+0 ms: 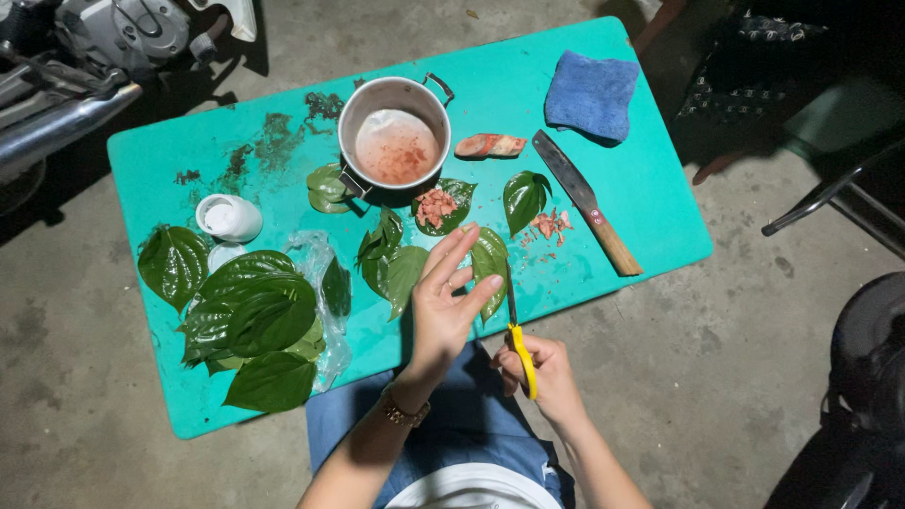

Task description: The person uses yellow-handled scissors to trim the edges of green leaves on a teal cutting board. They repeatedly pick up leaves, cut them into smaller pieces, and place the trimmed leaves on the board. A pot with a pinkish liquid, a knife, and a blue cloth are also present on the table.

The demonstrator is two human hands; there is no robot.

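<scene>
Two hands work at six o'clock: the left hand (451, 300), fingers spread, pinches one leaf (489, 264); the right hand (545, 375) is closed around yellow scissors (517, 335). One pot (394, 141) at twelve holds pink residue. One white cup (229, 217) at ten; one knife (585, 201) at two.

Left hand: my left hand (451, 302) is raised with fingers spread, pinching a green leaf (489, 264) by its edge.
Right hand: my right hand (545, 375) grips yellow-handled scissors (518, 339), blades pointing up at that leaf.
Table: a turquoise table (650, 203) carries it all.
Left side: a pile of leaves (253, 320) on clear plastic, near a small white pot (229, 218).
Centre: a metal pan (394, 139) with reddish residue.
Right side: a wooden-handled knife (584, 202) beside a blue cloth (593, 93).
</scene>
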